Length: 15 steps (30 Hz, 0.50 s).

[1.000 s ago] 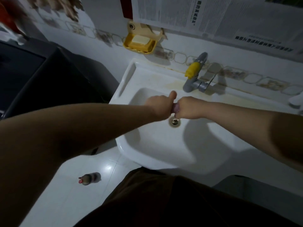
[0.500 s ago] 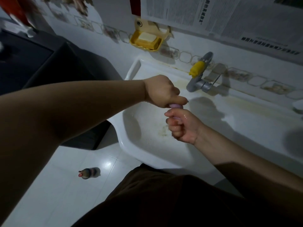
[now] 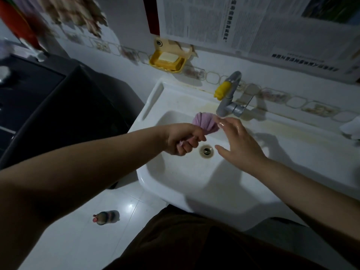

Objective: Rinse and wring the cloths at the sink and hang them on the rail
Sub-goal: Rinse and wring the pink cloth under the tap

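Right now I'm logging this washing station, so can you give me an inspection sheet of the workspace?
Surface: white sink, drain open, yellowish stains by the tap.
Job's things: purple cloth bunched, fanning out over the basin; rail not in view.
Clutter: yellow soap dish on the wall, bottle lying on the floor.
Hands: left hand grips the cloth; right hand open, wet, beside it.
Cables: nothing seen.
Surroundings: newspaper on the wall, dark cabinet left of the sink.

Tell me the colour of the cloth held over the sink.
The cloth is pale purple, seen in the head view.
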Motion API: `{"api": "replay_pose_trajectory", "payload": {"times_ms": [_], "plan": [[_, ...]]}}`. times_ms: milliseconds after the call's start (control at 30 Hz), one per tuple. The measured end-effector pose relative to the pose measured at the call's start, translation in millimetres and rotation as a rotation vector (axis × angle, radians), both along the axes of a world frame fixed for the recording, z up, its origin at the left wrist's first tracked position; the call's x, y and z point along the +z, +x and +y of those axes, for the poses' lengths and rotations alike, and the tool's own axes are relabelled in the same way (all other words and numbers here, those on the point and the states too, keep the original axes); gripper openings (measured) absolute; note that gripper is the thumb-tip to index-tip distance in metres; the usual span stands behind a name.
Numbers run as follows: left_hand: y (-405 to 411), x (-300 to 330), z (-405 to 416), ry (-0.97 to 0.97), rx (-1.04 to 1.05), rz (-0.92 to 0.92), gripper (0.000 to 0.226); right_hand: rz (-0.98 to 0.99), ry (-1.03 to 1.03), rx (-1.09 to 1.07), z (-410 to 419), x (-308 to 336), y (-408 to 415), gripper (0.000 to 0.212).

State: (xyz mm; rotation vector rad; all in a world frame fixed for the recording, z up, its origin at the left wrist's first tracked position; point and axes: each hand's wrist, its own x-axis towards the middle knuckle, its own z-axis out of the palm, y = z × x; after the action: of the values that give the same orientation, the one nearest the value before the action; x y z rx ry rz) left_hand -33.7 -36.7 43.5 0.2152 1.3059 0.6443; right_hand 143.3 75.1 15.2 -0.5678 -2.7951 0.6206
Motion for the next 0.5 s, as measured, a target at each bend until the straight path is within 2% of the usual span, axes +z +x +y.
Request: {"api": "replay_pose_trajectory", "payload": {"times_ms": [33,67,167,233,300,367,433,500], "plan": [[1,-1,-1,0.026,0.0,-0.122,0.035,0.068,0.238,0.086,1,-5,2,0.082],[3,-1,-2,0.054,-0.038,-0.231,0.034,0.146,0.387,0.156,2,-7,-1,0.08],[12,1,-7,0.098,-0.202,-0.507,0.031,0.385,0.487,0.294,8,4,-22,0.062],[14,1,-13,0.104,-0.28,-0.573,0.034,0.46,0.572,0.389,13,19,-35,0.037],[9,0,-18,0.091,-0.307,-0.503,0.034,0.394,0.664,0.538,15,30,-44,0.014],[-2,-1,-23,0.09,-0.358,-0.379,0.027,0.258,0.735,0.674,11,36,-52,0.005],[-12,-3,-27,0.089,-0.457,-0.234,0.018,0.076,0.7,0.769,0,41,-63,0.02],[-20,-4,-28,0.043,-0.509,-0.048,0.017,-0.239,0.591,0.713,-18,45,-77,0.033]]}}
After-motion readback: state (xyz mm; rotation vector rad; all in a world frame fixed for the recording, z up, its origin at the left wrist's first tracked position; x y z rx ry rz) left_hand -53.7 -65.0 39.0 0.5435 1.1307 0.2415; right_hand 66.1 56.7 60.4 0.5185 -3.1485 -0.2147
